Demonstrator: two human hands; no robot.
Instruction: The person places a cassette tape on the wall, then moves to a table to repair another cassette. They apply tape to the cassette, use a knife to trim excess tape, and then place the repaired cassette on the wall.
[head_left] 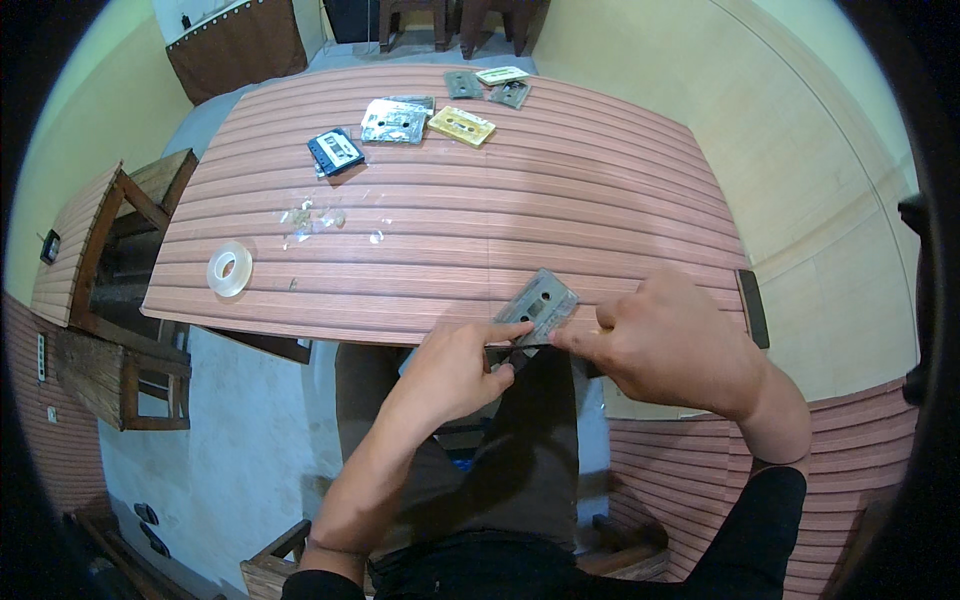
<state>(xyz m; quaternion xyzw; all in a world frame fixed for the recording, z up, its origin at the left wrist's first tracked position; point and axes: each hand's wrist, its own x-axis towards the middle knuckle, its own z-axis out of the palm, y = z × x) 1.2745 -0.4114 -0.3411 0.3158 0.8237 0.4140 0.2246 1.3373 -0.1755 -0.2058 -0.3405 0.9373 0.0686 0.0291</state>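
At the tabletop's [600, 190] near edge, a grey cassette [548, 297] lies tilted, its lower end reaching the rim. The left hand [450, 370] holds that end, forefinger laid on the cassette and thumb parted from it, lower down, with a dark strip [518, 348] between. The right hand's [680, 345] fingers are curled in, their tips at the cassette's lower right corner; I cannot tell what they pinch.

Towards the tabletop's left end sits a roll of clear tape [217, 272], and left of its middle lie clear scraps [310, 219]. Near its far edge are a blue cassette [336, 152], a yellow cassette [462, 126] and several others. Beyond that edge hangs a brown curtain [238, 52], with dark chairs [412, 20] nearby; a pale wall [820, 190] stands to its right.
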